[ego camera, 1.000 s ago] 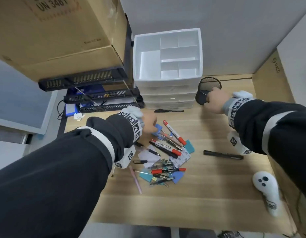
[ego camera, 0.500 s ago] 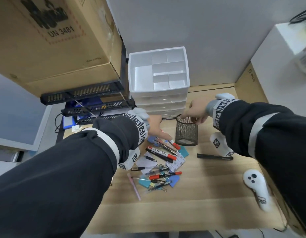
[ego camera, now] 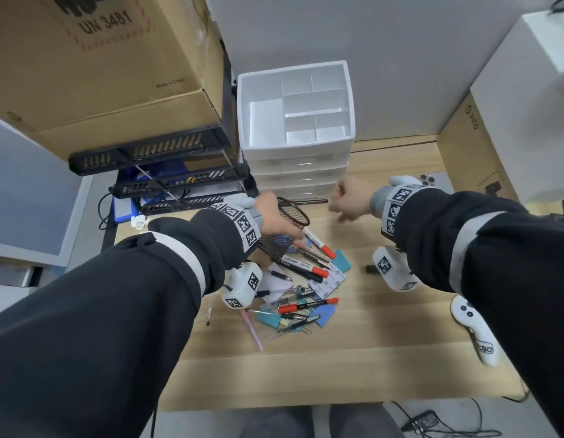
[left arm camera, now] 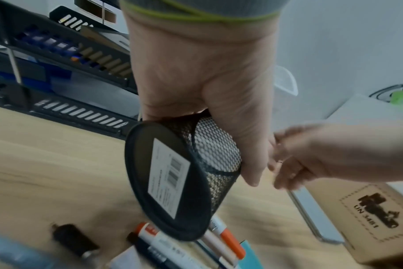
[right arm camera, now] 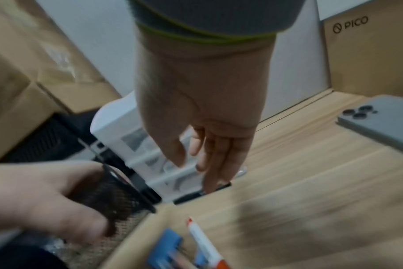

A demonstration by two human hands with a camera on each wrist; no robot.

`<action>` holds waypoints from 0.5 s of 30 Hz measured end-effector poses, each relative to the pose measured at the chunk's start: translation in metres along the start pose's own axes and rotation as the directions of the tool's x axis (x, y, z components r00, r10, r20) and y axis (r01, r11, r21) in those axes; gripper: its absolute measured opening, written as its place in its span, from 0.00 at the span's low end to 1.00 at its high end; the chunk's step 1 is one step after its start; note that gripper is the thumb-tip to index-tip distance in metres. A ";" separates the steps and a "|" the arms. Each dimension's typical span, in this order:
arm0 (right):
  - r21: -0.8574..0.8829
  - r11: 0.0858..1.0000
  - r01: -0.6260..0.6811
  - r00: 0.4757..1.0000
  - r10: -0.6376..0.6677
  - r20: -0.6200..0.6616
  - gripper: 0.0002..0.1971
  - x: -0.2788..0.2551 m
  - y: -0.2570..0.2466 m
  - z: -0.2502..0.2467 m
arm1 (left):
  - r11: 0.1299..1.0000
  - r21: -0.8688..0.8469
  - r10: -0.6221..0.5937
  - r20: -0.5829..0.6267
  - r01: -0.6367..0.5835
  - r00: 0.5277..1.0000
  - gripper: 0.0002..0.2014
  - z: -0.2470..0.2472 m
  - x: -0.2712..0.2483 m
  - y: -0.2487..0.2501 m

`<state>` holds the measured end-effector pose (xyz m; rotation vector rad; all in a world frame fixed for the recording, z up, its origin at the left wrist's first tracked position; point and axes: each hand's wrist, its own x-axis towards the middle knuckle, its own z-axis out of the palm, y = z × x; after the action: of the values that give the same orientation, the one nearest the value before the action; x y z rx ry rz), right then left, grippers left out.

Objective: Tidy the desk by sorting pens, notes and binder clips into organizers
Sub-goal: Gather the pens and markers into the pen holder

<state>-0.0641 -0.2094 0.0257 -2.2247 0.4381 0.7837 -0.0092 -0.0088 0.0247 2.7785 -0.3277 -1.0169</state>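
While gripped: one mesh cup (ego camera: 291,216), three red-capped markers (ego camera: 318,272).

Left hand (ego camera: 276,218): fingers hidden behind mesh pen cup (ego camera: 287,230) in head view | black pen (ego camera: 374,269) right of pile: mostly covered by right wrist camera (ego camera: 393,268) | phone (right arm camera: 380,120): cut by right-wrist frame edge | foreground markers (left arm camera: 150,236): blurred, print unreadable | cup's base label (left arm camera: 168,177): text too small to read
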 end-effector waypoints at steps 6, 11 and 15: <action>-0.700 0.704 -0.121 0.972 0.226 0.059 0.14 0.002 0.069 0.024 | 0.999 0.031 0.018 0.082 -0.021 0.996 0.34 0.012 -0.017 -0.022; -0.857 0.497 -0.136 0.934 0.354 0.057 0.14 0.006 0.104 0.060 | 0.999 0.022 0.034 0.108 -0.036 0.994 0.46 0.023 -0.014 -0.036; -0.838 0.531 -0.122 0.957 0.288 0.044 0.07 0.008 0.114 0.077 | 0.998 -0.020 0.063 0.113 -0.061 0.992 0.46 0.034 -0.013 -0.047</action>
<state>-0.1473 -0.2313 -0.0813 -2.9634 0.2528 1.5709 -0.0344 0.0372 -0.0035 2.6830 -0.4165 -1.1602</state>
